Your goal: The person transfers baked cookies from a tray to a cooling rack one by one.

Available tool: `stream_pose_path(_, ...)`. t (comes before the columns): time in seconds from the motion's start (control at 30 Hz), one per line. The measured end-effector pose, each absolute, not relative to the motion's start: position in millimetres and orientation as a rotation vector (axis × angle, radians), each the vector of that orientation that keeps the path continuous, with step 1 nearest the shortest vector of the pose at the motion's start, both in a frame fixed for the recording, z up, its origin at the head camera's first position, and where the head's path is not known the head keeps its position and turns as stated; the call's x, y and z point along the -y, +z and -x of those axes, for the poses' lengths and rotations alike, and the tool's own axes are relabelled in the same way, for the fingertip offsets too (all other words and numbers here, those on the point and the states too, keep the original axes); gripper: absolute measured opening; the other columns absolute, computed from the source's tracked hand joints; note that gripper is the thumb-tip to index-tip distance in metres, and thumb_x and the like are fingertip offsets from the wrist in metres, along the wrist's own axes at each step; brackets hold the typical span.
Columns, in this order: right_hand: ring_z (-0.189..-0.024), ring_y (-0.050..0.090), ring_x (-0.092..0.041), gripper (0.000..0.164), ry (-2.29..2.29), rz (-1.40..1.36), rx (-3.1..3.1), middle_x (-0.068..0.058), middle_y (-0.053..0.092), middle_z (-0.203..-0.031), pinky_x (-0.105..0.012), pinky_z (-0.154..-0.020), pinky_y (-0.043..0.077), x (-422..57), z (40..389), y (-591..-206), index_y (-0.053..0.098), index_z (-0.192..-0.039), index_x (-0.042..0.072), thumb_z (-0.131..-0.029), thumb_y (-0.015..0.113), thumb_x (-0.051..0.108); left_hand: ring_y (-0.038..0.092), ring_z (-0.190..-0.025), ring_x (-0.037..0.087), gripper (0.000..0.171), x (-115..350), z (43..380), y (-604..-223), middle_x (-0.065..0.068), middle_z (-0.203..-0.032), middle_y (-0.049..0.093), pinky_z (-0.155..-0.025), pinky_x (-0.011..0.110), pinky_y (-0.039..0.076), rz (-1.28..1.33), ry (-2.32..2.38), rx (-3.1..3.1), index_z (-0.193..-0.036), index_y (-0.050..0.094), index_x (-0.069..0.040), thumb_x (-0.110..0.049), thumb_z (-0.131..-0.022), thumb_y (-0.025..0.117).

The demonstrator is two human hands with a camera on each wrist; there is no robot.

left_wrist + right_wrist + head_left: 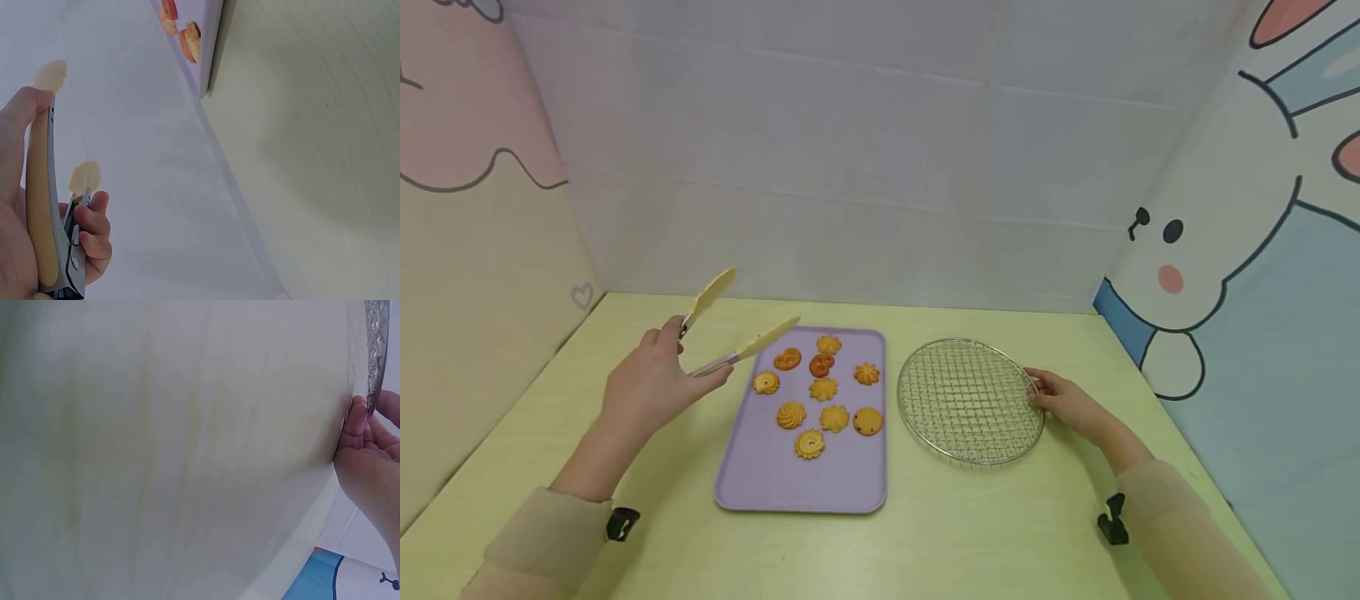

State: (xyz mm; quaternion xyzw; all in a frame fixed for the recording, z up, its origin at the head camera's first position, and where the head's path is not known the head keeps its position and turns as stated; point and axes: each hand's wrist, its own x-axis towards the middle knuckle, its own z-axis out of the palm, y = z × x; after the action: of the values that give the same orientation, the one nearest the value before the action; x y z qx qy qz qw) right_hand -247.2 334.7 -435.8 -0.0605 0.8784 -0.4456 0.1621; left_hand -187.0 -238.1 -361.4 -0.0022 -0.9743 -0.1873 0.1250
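Note:
In the head view my left hand (651, 379) grips a pair of tongs (767, 337) with cream tips, their two arms spread wide. The tongs hang over the upper left part of a lilac tray (760, 479). Several cookies lie on that tray, among them a pretzel (787, 359) and a round one with dark spots (868, 421). My right hand (1071, 406) pinches the right rim of a round wire rack (970, 400) to the right of the tray. The left wrist view shows thumb and fingers around the tongs' arms (42, 206).
A pale yellow table (955, 542) carries everything. White sheeting (850, 167) rises behind it, a cartoon panel (467, 275) stands along the left, and a rabbit-printed panel (1270, 417) along the right.

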Motion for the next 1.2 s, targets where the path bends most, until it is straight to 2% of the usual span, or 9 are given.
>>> stream_pose_path(0.27, -0.098, 0.042, -0.019, 0.061, -1.278, 0.172, -2.491, -0.018, 0.047, -0.115, -0.025, -0.078, 0.039, -335, 246, -437, 0.022, -0.147, -0.005, -0.097, 0.051, 0.014, 0.057, -0.068, 0.025, 0.09, 231, 187, -356, 0.014, -0.098, 0.056, -0.048, 0.032, 0.037, 0.149, -0.523, 2.837, -0.13, 0.039, -0.001, -0.068, -0.074, 0.062)
stream_pose_path(0.53, -0.111, 0.042, -0.026, 0.061, -1.325, 0.164, -2.455, -0.026, 0.04, -0.129, -0.039, -0.095, 0.036, -332, 244, -435, 0.018, -0.147, -0.005, -0.099, 0.048, 0.019, 0.049, -0.057, 0.018, 0.092, 229, 190, -349, 0.005, -0.092, 0.058, -0.05, 0.03, 0.037, 0.345, -0.47, 2.923, -0.122, 0.044, -0.01, -0.079, -0.064, 0.062)
stream_pose_path(0.67, -0.112, 0.041, -0.029, 0.06, -1.349, 0.141, -2.472, -0.027, 0.037, -0.13, -0.038, -0.092, 0.036, -331, 241, -434, 0.019, -0.147, -0.006, -0.099, 0.047, 0.018, 0.05, -0.059, 0.016, 0.09, 228, 189, -348, 0.003, -0.092, 0.059, -0.051, 0.029, 0.038, 0.396, -0.428, 2.962, -0.114, 0.048, -0.012, -0.084, -0.06, 0.056)
stream_pose_path(0.83, -0.115, 0.046, -0.033, 0.061, -1.34, 0.09, -2.532, -0.032, 0.039, -0.134, -0.039, -0.092, 0.039, -327, 238, -432, 0.021, -0.146, -0.008, -0.098, 0.049, 0.018, 0.048, -0.061, 0.015, 0.084, 230, 188, -350, 0.001, -0.092, 0.058, -0.051, 0.029, 0.037, 0.436, -0.393, 2.944, -0.108, 0.05, -0.014, -0.084, -0.062, 0.056)
stream_pose_path(0.97, -0.112, 0.049, -0.031, 0.063, -1.339, 0.064, -2.564, -0.032, 0.041, -0.133, -0.034, -0.088, 0.043, -325, 234, -430, 0.023, -0.145, -0.008, -0.096, 0.052, 0.018, 0.048, -0.061, 0.013, 0.083, 232, 187, -351, 0.0, -0.093, 0.058, -0.051, 0.029, 0.038, 0.473, -0.352, 2.916, -0.111, 0.051, -0.013, -0.081, -0.064, 0.059)
stream_pose_path(1.03, -0.107, 0.051, -0.026, 0.064, -1.341, 0.069, -2.57, -0.031, 0.043, -0.131, -0.028, -0.082, 0.044, -327, 232, -430, 0.024, -0.145, -0.008, -0.095, 0.055, 0.016, 0.048, -0.061, 0.013, 0.086, 232, 185, -350, 0.0, -0.095, 0.059, -0.051, 0.029, 0.038, 0.489, -0.33, 2.911, -0.118, 0.051, -0.012, -0.078, -0.065, 0.061)
stream_pose_path(1.2, -0.107, 0.051, -0.025, 0.069, -1.341, 0.1, -2.565, -0.03, 0.041, -0.132, -0.021, -0.077, 0.045, -330, 229, -431, 0.024, -0.146, -0.005, -0.091, 0.061, 0.013, 0.047, -0.058, 0.011, 0.091, 234, 182, -354, 0.0, -0.099, 0.06, -0.051, 0.028, 0.039, 0.515, -0.291, 2.917, -0.13, 0.048, -0.011, -0.072, -0.066, 0.068)
